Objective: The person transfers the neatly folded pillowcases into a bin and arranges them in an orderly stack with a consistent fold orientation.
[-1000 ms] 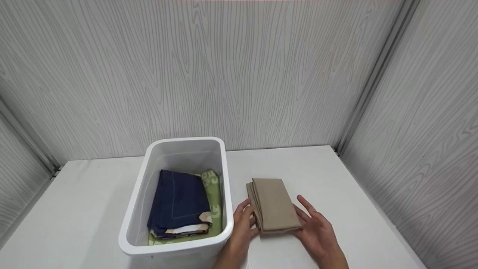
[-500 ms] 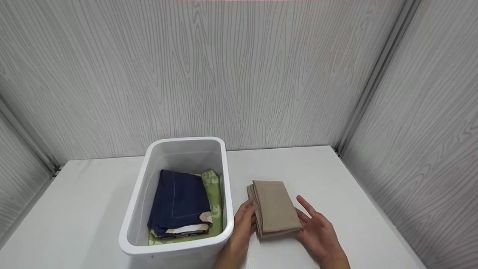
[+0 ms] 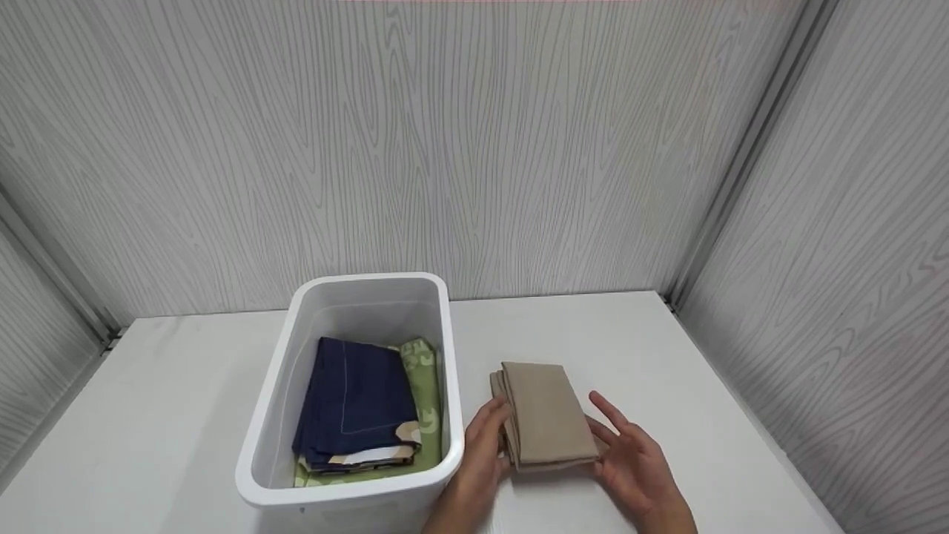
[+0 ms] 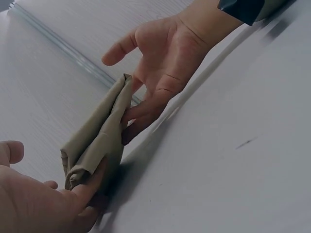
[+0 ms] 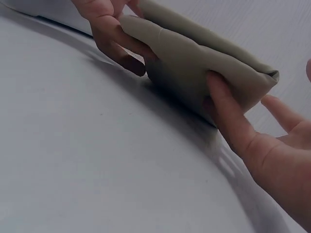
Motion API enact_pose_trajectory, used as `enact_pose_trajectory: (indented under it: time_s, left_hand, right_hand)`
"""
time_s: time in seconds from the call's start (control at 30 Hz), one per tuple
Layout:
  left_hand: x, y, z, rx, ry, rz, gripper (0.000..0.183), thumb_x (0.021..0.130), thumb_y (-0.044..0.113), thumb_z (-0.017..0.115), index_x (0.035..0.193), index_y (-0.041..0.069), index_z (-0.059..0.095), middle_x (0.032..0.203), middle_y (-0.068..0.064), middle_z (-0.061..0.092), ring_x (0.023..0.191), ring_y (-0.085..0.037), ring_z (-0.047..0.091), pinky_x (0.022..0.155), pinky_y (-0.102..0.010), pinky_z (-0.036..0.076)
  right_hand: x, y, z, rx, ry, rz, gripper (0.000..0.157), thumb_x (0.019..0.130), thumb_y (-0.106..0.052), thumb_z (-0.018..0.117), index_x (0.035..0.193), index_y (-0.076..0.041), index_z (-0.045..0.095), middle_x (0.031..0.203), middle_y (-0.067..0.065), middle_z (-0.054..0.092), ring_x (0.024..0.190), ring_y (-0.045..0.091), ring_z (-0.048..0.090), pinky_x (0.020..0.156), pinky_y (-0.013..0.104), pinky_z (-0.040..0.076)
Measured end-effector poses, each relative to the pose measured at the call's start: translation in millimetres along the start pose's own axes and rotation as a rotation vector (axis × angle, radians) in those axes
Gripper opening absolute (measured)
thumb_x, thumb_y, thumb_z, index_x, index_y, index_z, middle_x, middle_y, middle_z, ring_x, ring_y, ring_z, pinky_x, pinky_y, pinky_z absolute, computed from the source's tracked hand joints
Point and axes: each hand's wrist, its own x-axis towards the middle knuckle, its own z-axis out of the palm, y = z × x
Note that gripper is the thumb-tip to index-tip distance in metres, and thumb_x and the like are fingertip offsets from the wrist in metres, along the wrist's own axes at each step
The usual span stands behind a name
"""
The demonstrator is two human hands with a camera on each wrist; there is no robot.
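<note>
A folded beige cloth (image 3: pixel 552 415) lies between my two hands, to the right of the white bin. In the wrist views a shadow shows below the cloth (image 5: pixel 189 63), and its near edge looks tilted off the table. My left hand (image 3: pixel 482 445) is at the cloth's left edge, with extended fingers (image 5: pixel 124 43) reaching under it and the thumb apart. From the right, my right hand (image 3: pixel 634 467) touches the underside with straight fingers (image 5: pixel 228 111). Its thumb stands away from the fabric. Parts of the fingers are hidden beneath the cloth.
The white bin (image 3: pixel 256 437) stands close to the left forearm. Inside it lie a folded navy cloth (image 3: pixel 371 393) and, under that, a green patterned cloth (image 3: pixel 424 393). Wood-grain panels (image 3: pixel 474 148) enclose the white table (image 3: pixel 593 326) at the back and sides.
The beige cloth has shifted slightly toward me, and its near edge has tilted up a little. Both hands stay nearly in place at its sides. The bin has not moved.
</note>
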Motion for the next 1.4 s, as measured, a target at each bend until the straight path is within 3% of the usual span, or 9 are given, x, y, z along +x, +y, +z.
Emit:
enact_pose_trajectory:
  time_s: [0.13,0.23,0.4,0.7,0.97,1.1,1.2,1.27,1.4]
  left_hand:
    - [-1.2,-3.7,-0.7,0.009,0.0,0.006,0.065,0.101,0.038,0.051,0.156,0.011,0.03,0.156,-0.02,0.035,0.134,-0.031,0.047,0.099,-0.043,0.051]
    - [-1.6,-5.9,-1.2,0.003,0.002,0.006,0.066,0.1,0.038,0.052,0.156,0.01,0.03,0.154,-0.021,0.038,0.128,-0.029,0.052,0.097,-0.044,0.053]
    - [-2.6,-7.2,-1.8,0.005,0.0,-0.021,0.066,0.101,0.038,0.052,0.156,0.011,0.03,0.145,-0.02,0.047,0.114,-0.026,0.06,0.089,-0.044,0.056]
    - [0.2,-4.8,-1.9,0.075,-0.043,-0.072,0.064,0.101,0.037,0.05,0.155,0.009,0.031,0.143,-0.018,0.051,0.119,-0.023,0.059,0.094,-0.041,0.053]
    - [2.8,-8.0,-2.7,0.11,-0.017,-0.022,0.059,0.098,0.028,0.055,0.154,0.016,0.037,0.146,-0.018,0.048,0.112,-0.022,0.06,0.088,-0.038,0.054]
    - [4.5,-9.9,-3.1,0.207,-0.008,0.031,0.059,0.095,0.021,0.061,0.151,0.018,0.043,0.158,-0.016,0.035,0.132,-0.027,0.047,0.102,-0.04,0.046]
    - [5.6,-12.4,-4.2,0.283,-0.014,0.084,0.058,0.092,0.016,0.065,0.147,0.016,0.049,0.159,-0.014,0.034,0.144,-0.031,0.033,0.115,-0.046,0.034]
    - [6.3,-14.0,-5.2,0.327,-0.02,0.118,0.056,0.09,0.013,0.067,0.145,0.012,0.052,0.156,-0.015,0.039,0.144,-0.032,0.032,0.117,-0.048,0.029]
    - [8.1,-15.5,-5.6,0.401,-0.025,0.142,0.053,0.089,0.011,0.068,0.14,0.008,0.055,0.144,-0.015,0.051,0.127,-0.027,0.049,0.106,-0.044,0.043]
  right_hand:
    - [-0.6,-3.2,1.2,-0.027,0.085,0.037,0.062,0.108,-0.037,0.034,0.162,-0.023,0.008,0.163,0.023,0.014,0.144,0.033,0.036,0.115,0.054,0.032]
    - [-1.4,-5.8,0.1,-0.059,0.085,0.056,0.063,0.108,-0.038,0.033,0.162,-0.022,0.004,0.163,0.024,0.011,0.143,0.035,0.036,0.115,0.058,0.031]
    - [-2.6,-9.7,-1.0,-0.119,0.077,0.093,0.063,0.108,-0.038,0.032,0.162,-0.023,0.003,0.162,0.022,0.022,0.142,0.034,0.039,0.113,0.057,0.034]
    - [1.0,-12.5,3.1,-0.211,0.142,0.132,0.065,0.106,-0.035,0.042,0.161,-0.019,0.011,0.159,0.023,0.028,0.139,0.034,0.043,0.111,0.053,0.039]
    - [4.3,-9.6,7.7,-0.306,0.197,0.149,0.066,0.103,-0.029,0.051,0.16,-0.018,0.019,0.151,0.017,0.044,0.129,0.029,0.053,0.103,0.046,0.048]
    - [5.8,-6.7,9.7,-0.346,0.22,0.159,0.067,0.099,-0.018,0.057,0.158,-0.015,0.027,0.143,0.009,0.055,0.116,0.023,0.063,0.092,0.04,0.054]
    - [6.1,-4.8,10.0,-0.404,0.241,0.147,0.067,0.095,-0.01,0.06,0.156,-0.012,0.033,0.141,0.009,0.052,0.109,0.021,0.064,0.088,0.038,0.056]
    - [6.2,-3.7,10.2,-0.441,0.263,0.141,0.069,0.091,-0.007,0.063,0.155,-0.013,0.037,0.144,0.011,0.046,0.11,0.02,0.063,0.088,0.038,0.056]
    - [6.4,-2.6,11.5,-0.5,0.316,0.119,0.073,0.085,-0.004,0.069,0.152,-0.016,0.043,0.151,0.014,0.038,0.115,0.022,0.058,0.092,0.038,0.055]
